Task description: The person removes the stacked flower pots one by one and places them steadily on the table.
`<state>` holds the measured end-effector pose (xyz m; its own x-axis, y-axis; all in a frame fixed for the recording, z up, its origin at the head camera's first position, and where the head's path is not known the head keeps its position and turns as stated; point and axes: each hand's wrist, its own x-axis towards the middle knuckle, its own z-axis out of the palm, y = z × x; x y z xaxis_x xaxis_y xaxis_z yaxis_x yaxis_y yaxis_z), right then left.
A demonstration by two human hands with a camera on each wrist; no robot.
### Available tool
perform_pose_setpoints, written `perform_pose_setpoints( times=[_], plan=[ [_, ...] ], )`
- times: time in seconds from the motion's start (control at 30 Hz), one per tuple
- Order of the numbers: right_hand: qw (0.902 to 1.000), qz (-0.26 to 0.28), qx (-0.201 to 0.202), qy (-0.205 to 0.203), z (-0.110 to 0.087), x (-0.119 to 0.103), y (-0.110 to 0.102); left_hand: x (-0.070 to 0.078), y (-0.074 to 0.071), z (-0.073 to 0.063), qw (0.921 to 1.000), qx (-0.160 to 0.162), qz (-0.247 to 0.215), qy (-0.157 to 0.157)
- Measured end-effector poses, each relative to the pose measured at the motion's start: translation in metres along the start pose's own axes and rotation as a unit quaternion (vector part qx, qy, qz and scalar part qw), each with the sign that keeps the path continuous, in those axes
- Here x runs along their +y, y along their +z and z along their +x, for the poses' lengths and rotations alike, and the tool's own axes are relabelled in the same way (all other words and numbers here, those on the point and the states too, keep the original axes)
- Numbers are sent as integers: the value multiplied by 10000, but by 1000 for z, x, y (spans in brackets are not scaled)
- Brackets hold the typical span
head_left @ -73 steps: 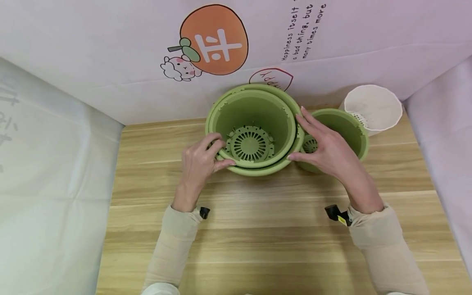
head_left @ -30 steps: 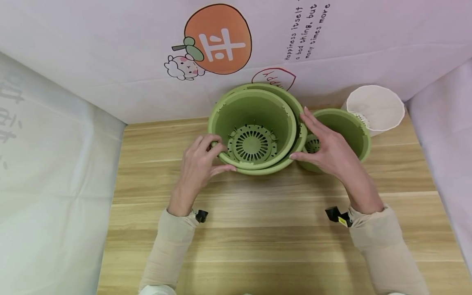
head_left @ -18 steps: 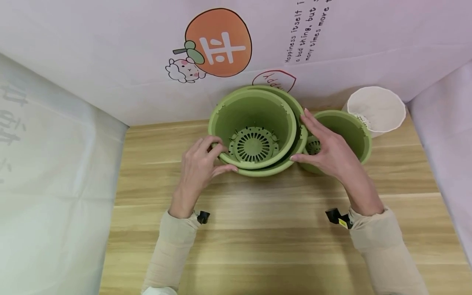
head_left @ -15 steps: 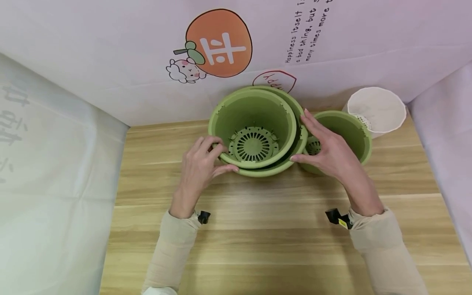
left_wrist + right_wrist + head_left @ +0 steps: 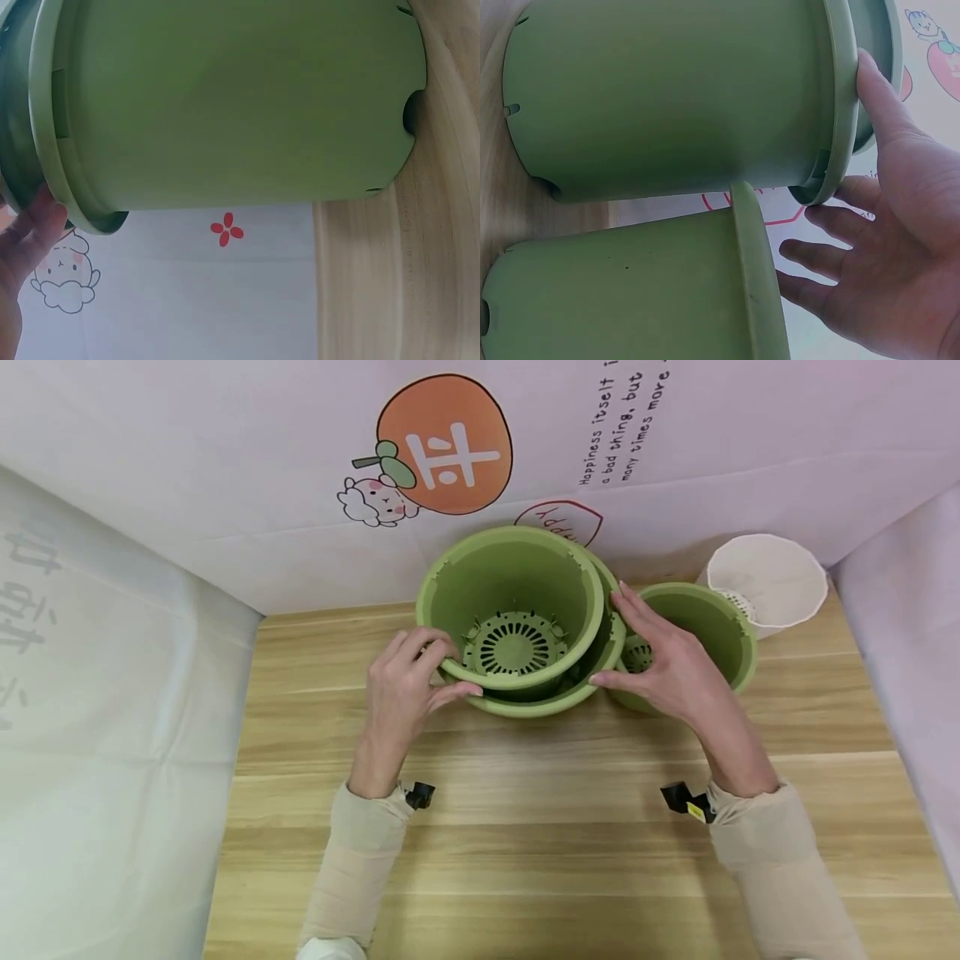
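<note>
A green flowerpot with a slotted bottom (image 5: 517, 547) stands nested and tilted inside a second green flowerpot (image 5: 525, 706). Over the inner pot's left rim, the left hand (image 5: 401, 681) curls its fingers, with the thumb along the front. The left wrist view shows the inner rim raised above the outer pot's wall (image 5: 240, 105). Spread along the outer pot's right rim, the right hand (image 5: 671, 668) touches it with thumb and index finger. In the right wrist view its other fingers (image 5: 817, 259) extend above the neighbouring pot, apart from the nested rims.
Just right of the nested pair is another green pot (image 5: 738, 647), close beside the right hand. Behind it, in the corner, stands a white perforated pot (image 5: 806, 585). A printed cloth (image 5: 285, 468) forms the back wall of the wooden table (image 5: 540, 843).
Over the last half second the inner pot has come up and slightly left, with the left hand on its rim. The gap at the front has widened. The right hand has barely moved.
</note>
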<state>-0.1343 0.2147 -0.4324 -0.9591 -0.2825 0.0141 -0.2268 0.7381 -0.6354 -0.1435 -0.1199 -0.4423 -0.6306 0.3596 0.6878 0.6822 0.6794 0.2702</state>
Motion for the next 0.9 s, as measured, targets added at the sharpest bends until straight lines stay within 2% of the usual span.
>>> perform_pose_setpoints(
  times=[0.33, 0.7, 0.9],
  plan=[
    [10000, -24, 0, -18, 1, 0, 0, 3, 1, 0, 9998, 33, -37, -186],
    [10000, 12, 27, -38, 1, 1, -1, 6, -1, 12, 9989, 237, 389, 81],
    [9998, 157, 69, -104, 1, 1, 1, 9, 4, 14, 9998, 168, 32, -66]
  ],
)
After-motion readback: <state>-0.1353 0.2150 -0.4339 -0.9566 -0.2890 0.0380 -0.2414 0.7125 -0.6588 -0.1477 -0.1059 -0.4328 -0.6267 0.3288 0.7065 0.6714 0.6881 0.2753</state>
